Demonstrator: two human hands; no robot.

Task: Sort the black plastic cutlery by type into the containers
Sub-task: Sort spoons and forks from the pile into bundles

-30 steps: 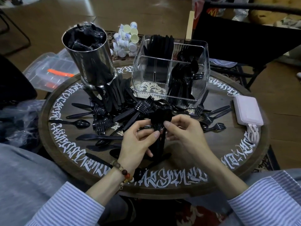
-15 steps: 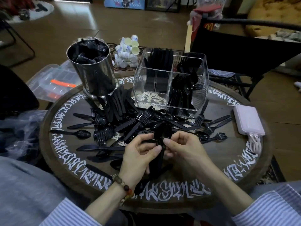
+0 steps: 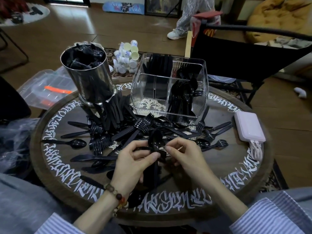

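My left hand (image 3: pixel 135 164) grips a stack of black spoons (image 3: pixel 155 141) upright, bowls up, over the near middle of the round table (image 3: pixel 219 188). My right hand (image 3: pixel 184 154) pinches the stack's upper part from the right. Loose black forks, knives and spoons (image 3: pixel 135 129) lie piled on the table behind my hands. A clear divided container (image 3: pixel 170 86) at the back holds spoons in its front right compartment and knives at the back left; the front left compartment shows no cutlery. A steel cylinder (image 3: pixel 89 78) at the back left holds black wrappers.
A pink power bank (image 3: pixel 249 129) with a white cable lies at the table's right edge. A black folding chair (image 3: pixel 244 53) stands behind on the right. A clear plastic box (image 3: pixel 43 86) sits on the floor at left. A person's legs show far back.
The view has tilted up, so more of the room shows. My hands hold the spoon stack in the same place, with the fingers only slightly shifted.
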